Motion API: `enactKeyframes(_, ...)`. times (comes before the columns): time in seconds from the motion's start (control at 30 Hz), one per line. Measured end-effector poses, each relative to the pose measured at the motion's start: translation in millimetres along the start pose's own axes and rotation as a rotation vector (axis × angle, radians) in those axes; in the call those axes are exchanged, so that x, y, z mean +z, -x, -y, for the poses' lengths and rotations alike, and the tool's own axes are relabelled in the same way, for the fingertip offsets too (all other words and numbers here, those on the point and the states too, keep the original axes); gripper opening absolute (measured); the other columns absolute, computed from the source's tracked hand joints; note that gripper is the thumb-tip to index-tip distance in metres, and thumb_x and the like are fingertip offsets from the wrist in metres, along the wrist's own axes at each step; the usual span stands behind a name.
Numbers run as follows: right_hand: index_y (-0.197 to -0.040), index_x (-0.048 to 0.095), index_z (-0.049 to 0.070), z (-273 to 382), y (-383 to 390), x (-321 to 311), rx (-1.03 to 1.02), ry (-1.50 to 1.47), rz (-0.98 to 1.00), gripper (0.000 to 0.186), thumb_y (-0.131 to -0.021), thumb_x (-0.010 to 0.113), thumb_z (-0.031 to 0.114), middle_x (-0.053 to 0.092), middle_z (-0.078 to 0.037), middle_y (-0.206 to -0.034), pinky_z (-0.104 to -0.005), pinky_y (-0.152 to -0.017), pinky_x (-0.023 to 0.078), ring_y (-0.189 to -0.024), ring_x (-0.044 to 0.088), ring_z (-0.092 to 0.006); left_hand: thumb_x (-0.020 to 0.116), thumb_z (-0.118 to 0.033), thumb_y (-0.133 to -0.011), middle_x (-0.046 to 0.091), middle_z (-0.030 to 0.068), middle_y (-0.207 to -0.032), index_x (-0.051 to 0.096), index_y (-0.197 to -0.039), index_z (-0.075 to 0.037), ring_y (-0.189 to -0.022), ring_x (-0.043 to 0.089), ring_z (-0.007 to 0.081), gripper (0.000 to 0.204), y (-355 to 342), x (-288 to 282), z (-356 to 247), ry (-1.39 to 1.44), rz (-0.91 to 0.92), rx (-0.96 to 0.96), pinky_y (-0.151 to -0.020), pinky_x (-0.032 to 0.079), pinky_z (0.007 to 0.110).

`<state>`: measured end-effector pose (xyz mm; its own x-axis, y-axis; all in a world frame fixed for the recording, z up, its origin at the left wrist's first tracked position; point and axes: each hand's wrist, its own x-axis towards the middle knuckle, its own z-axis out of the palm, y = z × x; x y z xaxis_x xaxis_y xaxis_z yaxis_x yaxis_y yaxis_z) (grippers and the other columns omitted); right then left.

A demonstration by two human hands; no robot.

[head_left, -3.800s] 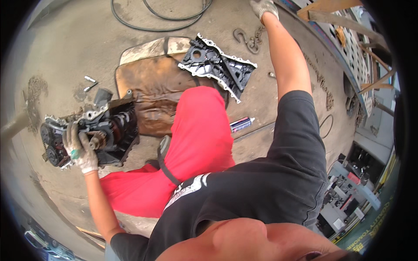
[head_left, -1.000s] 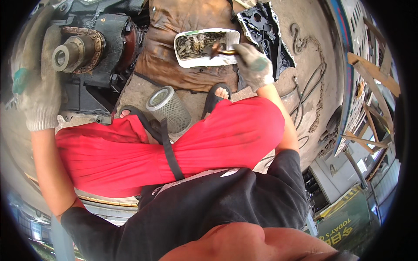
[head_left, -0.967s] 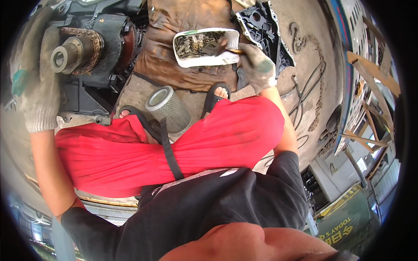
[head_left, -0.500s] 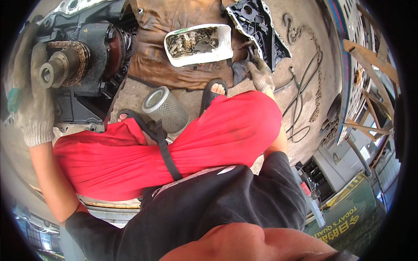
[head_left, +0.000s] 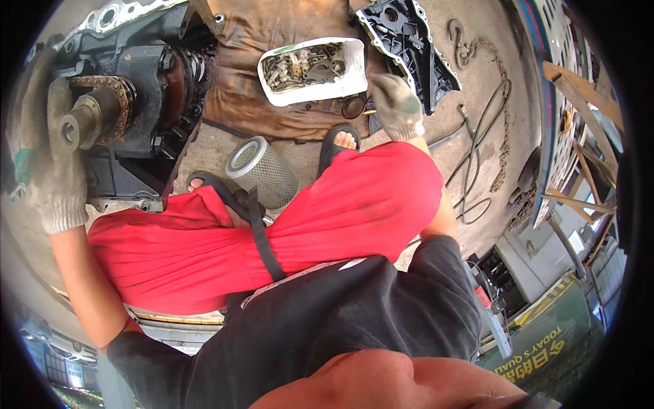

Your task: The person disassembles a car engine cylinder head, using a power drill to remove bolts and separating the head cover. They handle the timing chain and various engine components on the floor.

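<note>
My left hand (head_left: 58, 177), in a knitted work glove with a green patch, reaches along the near-left side of a dark engine block (head_left: 129, 163). Its fingers stretch out beside a crankshaft end (head_left: 85, 126) ringed by a chain (head_left: 126, 102). The gloved right hand (head_left: 398, 109) is over the floor mat's right edge, beside a black engine cover (head_left: 402, 41). Motion smears its fingers, and whatever they may hold is hidden. Next to it, on the mat, shows a round brown object (head_left: 353, 107) whose kind I cannot make out.
A white tub (head_left: 354, 82) of bolts and metal parts stands on the oily brown mat (head_left: 238, 88). A cylindrical air filter (head_left: 269, 174) stands between my feet. Rightward lie a hooked chain (head_left: 501, 129) and a black hose (head_left: 470, 157). Wooden boards (head_left: 579, 92) lean farther right.
My right hand has moved slightly left and up, away from the dark grey piece it was touching. The round brown object now shows beside it. My left hand stays about where it was.
</note>
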<state>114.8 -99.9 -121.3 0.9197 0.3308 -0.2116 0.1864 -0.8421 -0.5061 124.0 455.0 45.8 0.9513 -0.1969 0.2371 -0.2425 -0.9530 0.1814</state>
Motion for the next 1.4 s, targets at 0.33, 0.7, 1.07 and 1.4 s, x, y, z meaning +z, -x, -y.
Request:
enactKeyframes(0.33,-0.111,0.083,0.012,60,-109,66,-0.005,0.885,0.624,0.023,-0.097,0.065,0.014,0.083,-0.01,-0.109,-0.0454,-0.082,0.061,-0.1,0.08,-0.029,0.059,-0.023,-0.109,0.069,0.0181,-0.146,0.071,-0.141,-0.002,-0.139,0.062,0.0353,0.04,-5,11,-8,-0.045,-0.043,0.004,-0.12,0.044,0.047)
enactKeyframes(0.7,-0.123,0.084,0.017,15,-122,109,0.209,0.849,0.608,0.028,-0.102,0.065,0.021,0.082,-0.005,-0.126,-0.0445,-0.082,0.061,-0.112,0.079,-0.0245,0.057,-0.023,-0.111,0.066,0.0182,-0.151,0.068,-0.145,0.0,-0.142,0.059,0.035,0.042,-3,11,-8,-0.017,-0.008,-0.03,-0.122,0.042,0.047)
enactKeyframes(1.07,-0.129,0.079,0.009,72,-114,42,0.199,0.755,0.754,0.034,-0.099,0.069,0.021,0.079,-0.011,-0.131,-0.0442,-0.085,0.064,-0.114,0.078,-0.029,0.058,-0.017,-0.11,0.066,0.0189,-0.149,0.068,-0.144,-0.001,-0.14,0.058,0.038,0.039,-3,13,-12,-0.001,-0.05,-0.011,-0.12,0.043,0.049)
enactKeyframes(1.4,-0.139,0.07,0.007,-94,-36,-78,0.725,-0.109,-0.003,0.05,-0.098,0.068,0.036,0.075,-0.025,-0.13,-0.0444,-0.107,0.054,-0.124,0.073,-0.0362,0.064,-0.018,-0.108,0.068,0.0163,-0.147,0.07,-0.141,-0.005,-0.139,0.06,0.0382,0.036,-6,5,-19,-0.022,-0.079,-0.019,-0.12,0.043,0.05)
